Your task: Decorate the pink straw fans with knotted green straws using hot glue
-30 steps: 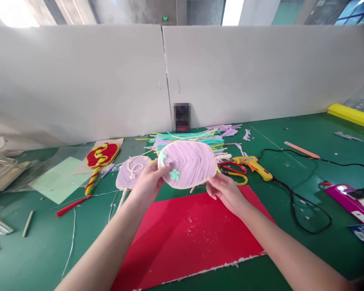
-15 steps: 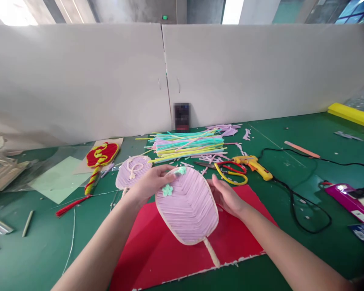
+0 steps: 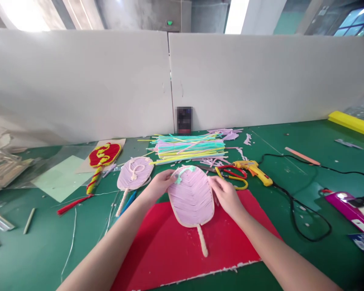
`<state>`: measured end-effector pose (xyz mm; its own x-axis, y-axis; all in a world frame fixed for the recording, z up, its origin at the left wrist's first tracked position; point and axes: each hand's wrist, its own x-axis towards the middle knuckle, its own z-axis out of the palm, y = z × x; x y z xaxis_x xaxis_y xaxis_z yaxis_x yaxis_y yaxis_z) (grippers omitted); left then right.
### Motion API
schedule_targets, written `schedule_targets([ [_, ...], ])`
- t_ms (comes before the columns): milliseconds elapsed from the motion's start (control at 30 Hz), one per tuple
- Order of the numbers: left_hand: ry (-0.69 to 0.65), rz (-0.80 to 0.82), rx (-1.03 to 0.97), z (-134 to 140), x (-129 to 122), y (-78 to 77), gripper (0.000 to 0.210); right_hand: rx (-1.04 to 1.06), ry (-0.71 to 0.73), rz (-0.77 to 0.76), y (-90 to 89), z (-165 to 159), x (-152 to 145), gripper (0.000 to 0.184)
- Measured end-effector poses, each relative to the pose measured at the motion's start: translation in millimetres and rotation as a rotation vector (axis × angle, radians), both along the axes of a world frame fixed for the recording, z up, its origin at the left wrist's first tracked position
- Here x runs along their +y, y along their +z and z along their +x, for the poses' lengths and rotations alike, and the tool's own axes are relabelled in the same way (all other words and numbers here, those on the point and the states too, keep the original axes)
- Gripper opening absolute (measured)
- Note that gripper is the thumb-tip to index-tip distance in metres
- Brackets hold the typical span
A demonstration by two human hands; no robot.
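Note:
A lilac leaf-shaped hand fan (image 3: 191, 200) with a cream rim and a cream handle is held above a red board (image 3: 166, 246). Mint-green flower trim (image 3: 185, 173) sits at its upper left. My left hand (image 3: 161, 184) pinches the fan's left upper edge. On the opposite side, my right hand (image 3: 226, 193) grips the right upper edge, its fingertips partly behind the rim. Left of my left hand lies a second lilac fan (image 3: 135, 173) with a cream curl on it. Blue pliers-like handles (image 3: 129, 204) show beside that fan's handle.
Behind the fan is a pile of coloured pipe cleaners (image 3: 189, 147). Scissors (image 3: 238, 180) and a yellow glue gun (image 3: 255, 171) with a black cord lie to the right, near a purple power strip (image 3: 347, 208). A red-and-yellow fan (image 3: 105, 154) with a tassel lies left.
The fan has turned more upright and tilted away, its handle swinging left. My right hand has closed onto its right edge; my left hand has shifted right along with the fan.

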<state>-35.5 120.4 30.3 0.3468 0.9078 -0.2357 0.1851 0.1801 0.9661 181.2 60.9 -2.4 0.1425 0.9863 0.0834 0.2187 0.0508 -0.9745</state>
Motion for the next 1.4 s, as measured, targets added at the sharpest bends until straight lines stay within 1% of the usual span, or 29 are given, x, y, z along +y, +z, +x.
schedule_targets([
  [67, 0.007, 0.055, 0.007, 0, 2, -3.1, 0.045, 0.069, -0.079, -0.019, 0.5, 2, 2, 0.043],
  [133, 0.017, 0.109, 0.054, -2, 5, -7.9, 0.040, 0.147, -0.118, -0.024, 1.0, 4, 4, 0.046],
  [233, 0.060, 0.201, 0.215, -6, 8, -14.7, 0.032, 0.201, -0.094, -0.014, 2.1, 5, 5, 0.046],
  [300, 0.120, 0.306, 0.346, -7, 8, -14.6, 0.029, 0.177, -0.046, -0.011, 3.2, 4, 5, 0.045],
  [367, 0.148, 0.435, 0.437, -6, 4, -8.1, 0.027, 0.128, 0.003, -0.003, 3.9, 2, 2, 0.043],
  [400, 0.122, 0.488, 0.453, -4, 0, -2.5, 0.025, 0.100, 0.024, 0.001, 4.0, 1, 1, 0.042],
  [433, 0.088, 0.531, 0.467, -2, -5, 4.2, 0.024, 0.075, 0.042, 0.002, 3.9, 0, 0, 0.041],
  [533, -0.084, 0.614, 0.485, 11, -29, 27.7, 0.025, 0.001, 0.102, -0.003, 3.2, -1, -4, 0.037],
  [633, -0.198, 0.731, 0.510, 26, -60, 46.7, 0.030, -0.122, 0.241, 0.051, 3.8, -4, -10, 0.030],
  [700, -0.239, 0.797, 0.520, 35, -78, 52.5, 0.040, -0.231, 0.352, 0.103, 5.3, -8, -16, 0.025],
  [733, -0.233, 0.815, 0.525, 39, -84, 53.1, 0.043, -0.270, 0.404, 0.119, 6.2, -10, -19, 0.023],
  [833, -0.224, 0.797, 0.531, 46, -91, 48.3, 0.046, -0.290, 0.542, 0.144, 8.0, -17, -27, 0.018],
  [900, -0.239, 0.728, 0.501, 48, -88, 42.8, 0.040, -0.285, 0.588, 0.156, 8.4, -19, -30, 0.023],
  [933, -0.254, 0.688, 0.471, 48, -86, 40.1, 0.036, -0.285, 0.587, 0.161, 8.6, -20, -31, 0.025],
  [1033, -0.296, 0.576, 0.344, 45, -80, 33.6, 0.027, -0.282, 0.537, 0.166, 9.2, -20, -32, 0.023],
  [1100, -0.287, 0.514, 0.278, 43, -77, 30.9, 0.026, -0.296, 0.511, 0.150, 10.3, -21, -31, 0.026],
  [1200, -0.220, 0.464, 0.276, 39, -70, 29.9, 0.024, -0.274, 0.499, 0.123, 12.6, -22, -29, 0.037],
  [1267, -0.153, 0.463, 0.300, 37, -65, 31.1, 0.021, -0.214, 0.467, 0.108, 13.8, -22, -28, 0.033],
  [1333, -0.070, 0.465, 0.306, 34, -58, 32.5, 0.018, -0.178, 0.394, 0.104, 14.3, -19, -26, 0.026],
  [1400, -0.005, 0.444, 0.299, 31, -53, 32.8, 0.017, -0.189, 0.317, 0.124, 13.8, -15, -24, 0.023],
])
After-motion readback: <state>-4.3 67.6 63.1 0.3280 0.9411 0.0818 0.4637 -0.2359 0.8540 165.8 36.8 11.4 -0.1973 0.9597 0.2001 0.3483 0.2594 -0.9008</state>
